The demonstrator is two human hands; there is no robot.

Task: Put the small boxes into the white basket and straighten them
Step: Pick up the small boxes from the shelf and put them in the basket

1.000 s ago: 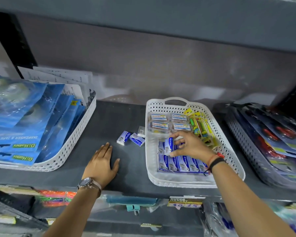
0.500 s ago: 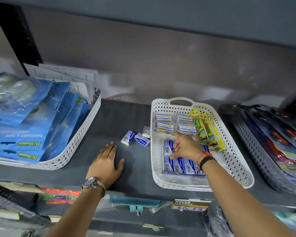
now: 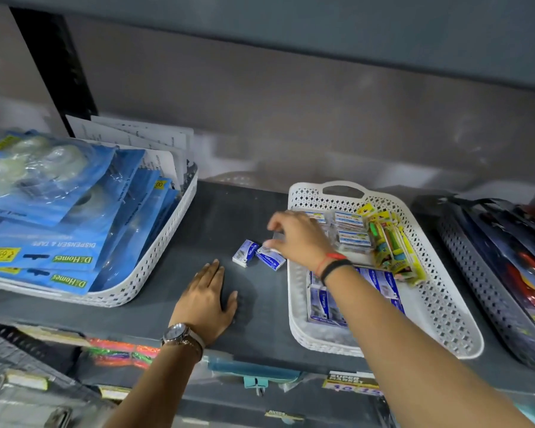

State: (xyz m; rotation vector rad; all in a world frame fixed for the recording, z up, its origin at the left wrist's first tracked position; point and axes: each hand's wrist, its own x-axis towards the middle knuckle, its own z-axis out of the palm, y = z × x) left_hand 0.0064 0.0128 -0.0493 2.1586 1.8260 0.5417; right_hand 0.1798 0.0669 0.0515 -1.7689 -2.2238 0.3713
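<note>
I see a dark shelf (image 3: 229, 211); on it stand the white basket (image 3: 445, 304), two small boxes (image 3: 258, 256), and another white basket (image 3: 155, 267).

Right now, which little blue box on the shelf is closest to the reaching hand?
The right-hand box, lying just under the right hand's fingertips. The other box sits farther left, nearer the resting left hand.

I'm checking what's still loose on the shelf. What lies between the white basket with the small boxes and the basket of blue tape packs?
In the head view, two small blue boxes lie on the dark shelf between them, just left of the white basket, with the right hand reaching over them.
</note>
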